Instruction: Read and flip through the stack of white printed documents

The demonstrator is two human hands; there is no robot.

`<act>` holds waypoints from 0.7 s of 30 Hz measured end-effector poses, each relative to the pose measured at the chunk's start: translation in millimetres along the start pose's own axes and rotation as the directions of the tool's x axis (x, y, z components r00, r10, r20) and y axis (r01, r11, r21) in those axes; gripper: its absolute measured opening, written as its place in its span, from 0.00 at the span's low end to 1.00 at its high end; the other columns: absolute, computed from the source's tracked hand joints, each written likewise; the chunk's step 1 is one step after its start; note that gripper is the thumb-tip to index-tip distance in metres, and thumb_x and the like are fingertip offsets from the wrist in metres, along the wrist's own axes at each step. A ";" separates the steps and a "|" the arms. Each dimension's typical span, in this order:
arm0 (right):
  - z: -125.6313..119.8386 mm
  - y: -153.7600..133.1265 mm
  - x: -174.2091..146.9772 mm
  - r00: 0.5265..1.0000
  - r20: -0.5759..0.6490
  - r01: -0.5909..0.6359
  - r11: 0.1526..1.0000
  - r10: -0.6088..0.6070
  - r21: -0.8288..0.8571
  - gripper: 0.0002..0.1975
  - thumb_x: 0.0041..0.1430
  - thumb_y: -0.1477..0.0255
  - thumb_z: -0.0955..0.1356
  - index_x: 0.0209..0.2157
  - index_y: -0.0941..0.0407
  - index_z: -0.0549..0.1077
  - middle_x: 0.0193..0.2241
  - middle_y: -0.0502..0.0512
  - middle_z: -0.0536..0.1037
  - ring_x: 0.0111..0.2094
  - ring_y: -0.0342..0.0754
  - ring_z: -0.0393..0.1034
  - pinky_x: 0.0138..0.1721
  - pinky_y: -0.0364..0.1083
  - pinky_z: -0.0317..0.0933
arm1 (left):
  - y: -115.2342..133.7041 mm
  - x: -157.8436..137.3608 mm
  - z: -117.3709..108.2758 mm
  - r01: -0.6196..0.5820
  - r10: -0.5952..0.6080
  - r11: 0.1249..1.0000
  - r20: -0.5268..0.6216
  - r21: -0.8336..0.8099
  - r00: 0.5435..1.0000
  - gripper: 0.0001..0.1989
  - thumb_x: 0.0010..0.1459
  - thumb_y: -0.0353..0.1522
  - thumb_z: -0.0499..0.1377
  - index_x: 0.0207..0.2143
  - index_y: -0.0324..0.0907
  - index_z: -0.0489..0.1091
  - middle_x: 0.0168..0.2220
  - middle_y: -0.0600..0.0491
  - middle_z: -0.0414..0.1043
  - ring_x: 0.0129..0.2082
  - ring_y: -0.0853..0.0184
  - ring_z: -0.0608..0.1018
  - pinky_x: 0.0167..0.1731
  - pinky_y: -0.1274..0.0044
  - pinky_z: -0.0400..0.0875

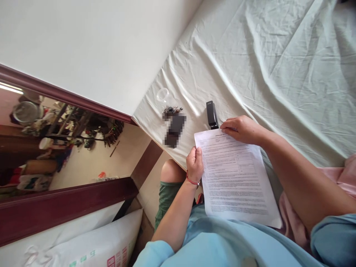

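Observation:
Several printed sheets or a single sheet of paper [233,178] lie tilted over my lap, text side up; I cannot tell how many. My left hand [194,165], with a red bracelet at the wrist, grips the left edge, thumb on top. At the upper edge, my right hand [241,129] pinches the paper with its fingers close together, and part of the grip is hidden. Just beyond that edge a black stapler [211,114] rests on the pale green sheet [278,92], very near my right fingertips.
Left of the stapler are a blurred-out dark object [175,129], a bunch of keys [172,109] and a clear round lid [162,95]. A white wall [97,48] borders the bed. A mirror [83,148] and a white sack [105,241] stand at left.

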State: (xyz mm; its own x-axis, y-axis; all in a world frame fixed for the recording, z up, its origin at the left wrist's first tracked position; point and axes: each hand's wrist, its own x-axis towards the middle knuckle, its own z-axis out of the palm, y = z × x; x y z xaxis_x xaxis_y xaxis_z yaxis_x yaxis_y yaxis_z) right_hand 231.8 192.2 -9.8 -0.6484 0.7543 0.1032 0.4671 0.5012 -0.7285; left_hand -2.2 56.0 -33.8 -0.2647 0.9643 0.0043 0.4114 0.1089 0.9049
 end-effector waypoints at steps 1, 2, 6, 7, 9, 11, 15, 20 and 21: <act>-1.2 0.7 -0.3 1.000 -0.015 -0.007 1.000 0.007 0.007 0.15 0.68 0.68 0.63 0.40 0.56 0.82 0.39 0.57 0.84 0.37 0.51 0.76 0.41 0.49 0.63 | 0.0 -0.1 -0.3 0.004 -0.003 1.000 0.022 -0.025 1.000 0.24 0.71 0.53 0.53 0.34 0.43 0.70 0.28 0.55 0.70 0.29 0.67 0.69 0.32 0.76 0.64; -2.4 1.5 -0.6 0.999 -0.034 -0.014 1.000 0.015 0.012 0.15 0.68 0.68 0.63 0.40 0.56 0.82 0.39 0.57 0.84 0.36 0.51 0.76 0.41 0.49 0.63 | 0.1 -0.1 -0.5 0.005 -0.003 0.999 0.046 -0.044 0.999 0.23 0.71 0.52 0.53 0.35 0.43 0.70 0.29 0.55 0.71 0.30 0.67 0.70 0.33 0.76 0.64; -6.5 4.4 -1.9 0.995 -0.091 -0.038 0.999 0.039 0.013 0.14 0.68 0.67 0.64 0.38 0.55 0.81 0.37 0.56 0.83 0.35 0.50 0.75 0.40 0.49 0.63 | 1.5 0.5 -0.6 -0.018 0.017 1.000 0.076 0.005 0.997 0.26 0.70 0.53 0.53 0.28 0.44 0.65 0.24 0.57 0.63 0.26 0.69 0.65 0.29 0.76 0.59; -6.8 4.5 -2.1 0.995 -0.096 -0.041 0.999 0.041 0.011 0.14 0.68 0.67 0.64 0.38 0.55 0.81 0.37 0.56 0.83 0.35 0.50 0.74 0.40 0.49 0.63 | 1.7 0.6 -0.5 -0.027 0.025 0.999 0.068 0.036 0.997 0.27 0.70 0.54 0.53 0.26 0.44 0.63 0.23 0.58 0.60 0.25 0.69 0.63 0.27 0.76 0.57; -6.6 3.7 -2.2 0.993 -0.113 -0.042 0.999 0.043 0.016 0.14 0.68 0.67 0.64 0.39 0.56 0.81 0.37 0.56 0.83 0.35 0.50 0.74 0.40 0.49 0.64 | 1.8 0.3 -0.4 -0.041 0.036 0.996 0.063 0.084 0.997 0.28 0.70 0.54 0.52 0.25 0.44 0.61 0.22 0.58 0.58 0.24 0.69 0.61 0.26 0.75 0.56; -5.7 2.6 -1.9 0.990 -0.141 -0.027 0.999 0.032 0.033 0.14 0.68 0.67 0.64 0.40 0.56 0.81 0.38 0.57 0.82 0.35 0.50 0.73 0.41 0.50 0.64 | 1.3 -0.2 -0.3 -0.047 0.040 0.994 0.073 0.101 0.997 0.27 0.70 0.54 0.52 0.26 0.44 0.62 0.22 0.58 0.60 0.24 0.69 0.63 0.27 0.75 0.57; -4.8 2.4 -1.7 0.978 -0.206 0.019 0.999 -0.011 0.034 0.12 0.66 0.66 0.66 0.39 0.56 0.82 0.39 0.59 0.80 0.38 0.52 0.74 0.42 0.51 0.65 | 0.6 -0.7 0.1 -0.054 0.045 0.992 0.083 0.111 0.996 0.26 0.71 0.53 0.51 0.29 0.44 0.65 0.24 0.56 0.64 0.25 0.68 0.66 0.28 0.75 0.60; -6.9 2.5 -2.3 0.982 -0.190 -0.006 0.996 0.022 0.084 0.07 0.61 0.65 0.70 0.34 0.54 0.79 0.35 0.57 0.79 0.38 0.53 0.74 0.41 0.52 0.65 | 1.4 -0.4 0.7 -0.079 0.069 0.989 0.086 0.124 0.994 0.25 0.72 0.53 0.50 0.30 0.44 0.65 0.24 0.56 0.66 0.25 0.68 0.68 0.28 0.75 0.61; -7.5 2.2 -2.5 0.983 -0.182 -0.010 0.995 0.028 0.102 0.07 0.61 0.65 0.71 0.33 0.54 0.79 0.35 0.57 0.79 0.37 0.52 0.74 0.41 0.51 0.65 | 1.3 -0.5 0.6 -0.081 0.070 0.989 0.089 0.126 0.994 0.25 0.72 0.53 0.50 0.30 0.44 0.65 0.24 0.56 0.66 0.25 0.68 0.68 0.28 0.75 0.61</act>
State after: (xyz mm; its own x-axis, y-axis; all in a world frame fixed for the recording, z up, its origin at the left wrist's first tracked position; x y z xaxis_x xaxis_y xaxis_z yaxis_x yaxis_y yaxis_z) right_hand 239.0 194.7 -6.5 -0.5148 0.8327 0.2039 0.4098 0.4480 -0.7946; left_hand -1.0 55.8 -32.9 -0.1570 0.9872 0.0296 0.5380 0.0604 0.8408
